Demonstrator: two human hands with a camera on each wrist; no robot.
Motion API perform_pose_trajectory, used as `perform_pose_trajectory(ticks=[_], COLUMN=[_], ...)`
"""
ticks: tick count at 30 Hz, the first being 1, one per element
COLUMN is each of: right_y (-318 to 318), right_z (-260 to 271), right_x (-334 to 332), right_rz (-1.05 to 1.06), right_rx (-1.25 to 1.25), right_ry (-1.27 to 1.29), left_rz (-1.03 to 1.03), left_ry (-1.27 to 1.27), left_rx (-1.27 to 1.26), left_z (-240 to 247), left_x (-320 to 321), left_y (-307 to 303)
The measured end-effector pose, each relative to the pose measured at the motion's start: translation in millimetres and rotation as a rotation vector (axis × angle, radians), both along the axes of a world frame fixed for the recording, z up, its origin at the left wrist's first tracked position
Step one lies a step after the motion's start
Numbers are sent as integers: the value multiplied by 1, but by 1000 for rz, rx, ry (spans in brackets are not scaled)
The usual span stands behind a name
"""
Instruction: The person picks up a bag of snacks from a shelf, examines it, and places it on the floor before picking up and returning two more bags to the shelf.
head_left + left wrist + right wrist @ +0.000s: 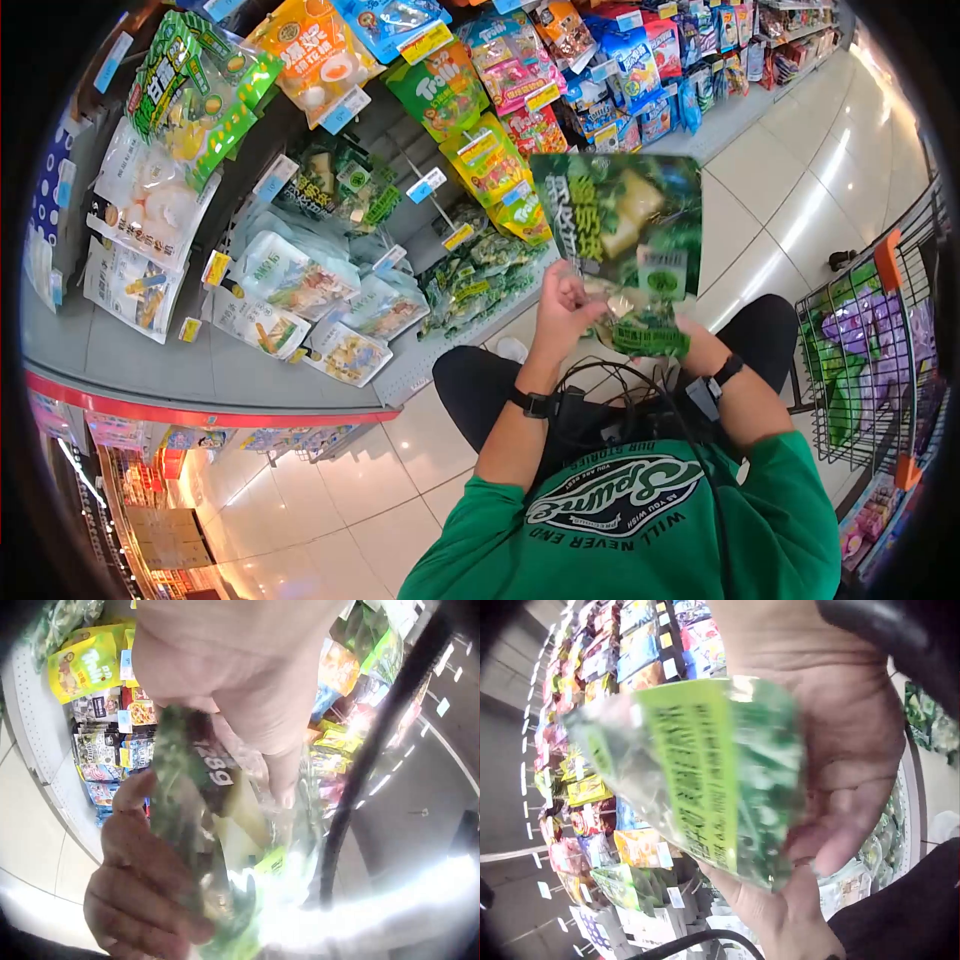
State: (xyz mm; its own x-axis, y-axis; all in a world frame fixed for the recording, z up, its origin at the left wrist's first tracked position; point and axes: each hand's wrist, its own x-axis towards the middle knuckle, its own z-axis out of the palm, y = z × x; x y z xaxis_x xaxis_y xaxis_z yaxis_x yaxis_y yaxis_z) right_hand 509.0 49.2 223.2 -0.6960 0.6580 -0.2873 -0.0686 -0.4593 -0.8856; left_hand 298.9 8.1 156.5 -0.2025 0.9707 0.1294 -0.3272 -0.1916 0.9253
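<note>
A green snack bag (625,205) is held upright over the lap in the head view, its clear lower window showing pale pieces. At its lower left edge, the left hand (565,312) pinches the bag. The right hand (700,345) grips the lower right corner. In the left wrist view the left hand (232,667) lies across the bag (244,817), with the curled fingers of the right hand (139,881) on its other side. The right wrist view shows the bag (705,772) blurred against the right hand (847,750), with the left hand (780,911) below; some fingertips are hidden.
Shelves (270,385) with hanging snack bags stand at the left and ahead. More green bags (480,270) lie on the low shelf. A wire cart (860,345) with purple and green packs stands at the right. Black cables (610,365) cross the lap.
</note>
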Motion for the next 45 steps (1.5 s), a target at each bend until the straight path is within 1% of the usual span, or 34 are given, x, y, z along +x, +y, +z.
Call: perform_pose_trajectory(ticks=[1,4,5,6,7,9,10,11,12,14,15,16,18,20,21,23,24,26,27,29,30,32,33,34,35,36,37,38,39,40,41,42,44,45], right_y=[3,23,28,33,37,35,31,29,28,27,29,28,26,26,27,29,25,22,22,18,16,16,21,25,27,32,39,47,53,62,73,85,115,122], right_z=[-14,-70,-82,-95,-101,-72,-55,-42,-30,-13,-13,-16,-21,-17,-16,-12,-9,-9,-12,-12,-5,0,-2,-2,10,12,12,10,6,-3,-16,-31,-80,-92], right_x=[-2,-9,-12,-14,-15,-18,-21,-25,-21,-12,-11,-12,-13,-17,-19,-24,-28,-35,-37,-49,-54,-62,-61,-58,-52,-46,-36,-25,-12,3,21,40,87,108], right_rz=[39,132,136,113,82,-96,-277,-229,-224,101,152,156,28,-9,-48,-72,-94,-99,-86,-26,8,89,164,230,311,321,366,407,344,347,247,148,46,-8], right_rx=[-69,-319,-397,-470,-552,-677,-801,-735,-735,-461,-425,-427,6,-26,-46,-56,-90,-125,-108,-102,-101,-96,-58,-16,129,136,248,362,336,340,350,358,577,709], right_ry=[31,178,208,225,230,201,175,283,278,490,560,562,298,310,322,339,356,381,369,362,364,373,296,215,27,25,-85,-196,-217,-222,-317,-409,-588,-784], left_rz=[48,124,185,191,214,238,288,340,346,499,502,507,514,378,380,164,173,212,225,307,342,191,209,233,320,397,405,497,588,614,659,714,755,772], left_ry=[36,34,42,39,51,61,63,63,60,14,17,-8,-31,-114,-114,-457,-450,-624,-615,-165,-156,-478,-564,-562,-635,-710,-710,-726,-741,-749,-704,-649,-634,-581], left_rx=[48,30,-21,-23,-19,-9,20,46,45,85,82,103,127,103,109,143,153,195,203,43,52,-41,5,20,46,69,77,107,134,162,198,231,208,226], left_z=[0,13,23,26,28,29,29,31,34,43,43,44,44,36,33,30,30,31,26,12,6,1,0,3,6,9,-11,-5,2,6,2,11,15,22], left_x=[-2,-3,0,0,-2,-3,-3,-5,-5,-6,-8,-11,-16,-19,-19,-15,-9,12,17,15,12,1,-2,-8,-13,-17,-36,-46,-60,-76,-96,-110,-143,-156], left_y=[-3,-8,-11,-13,-14,-14,-15,-15,-14,-16,-16,-16,-17,-22,-25,-37,-42,-43,-42,-45,-48,-53,-54,-55,-54,-54,-57,-58,-59,-63,-66,-65,-67,-66])
